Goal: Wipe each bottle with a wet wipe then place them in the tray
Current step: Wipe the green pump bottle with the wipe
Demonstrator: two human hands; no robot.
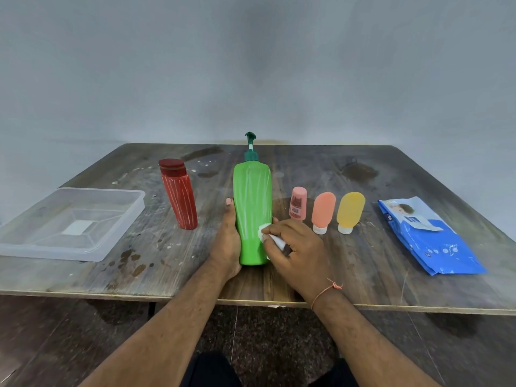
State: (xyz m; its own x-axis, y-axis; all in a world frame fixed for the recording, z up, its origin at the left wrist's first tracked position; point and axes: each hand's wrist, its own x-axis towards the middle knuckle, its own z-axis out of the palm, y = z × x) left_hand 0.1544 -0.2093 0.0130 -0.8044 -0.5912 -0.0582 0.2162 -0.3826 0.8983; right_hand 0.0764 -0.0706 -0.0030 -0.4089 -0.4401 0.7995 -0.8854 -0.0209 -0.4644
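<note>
Green pump bottle stands upright on the wooden table, between the two hands. Left hand holds its side, the fingers go around behind it and the thumb points up. Right hand pinches a folded white wet wipe with curled fingers and presses it on the lower right side of the bottle. Clear plastic tray lies well to the left of the left fingers.
</note>
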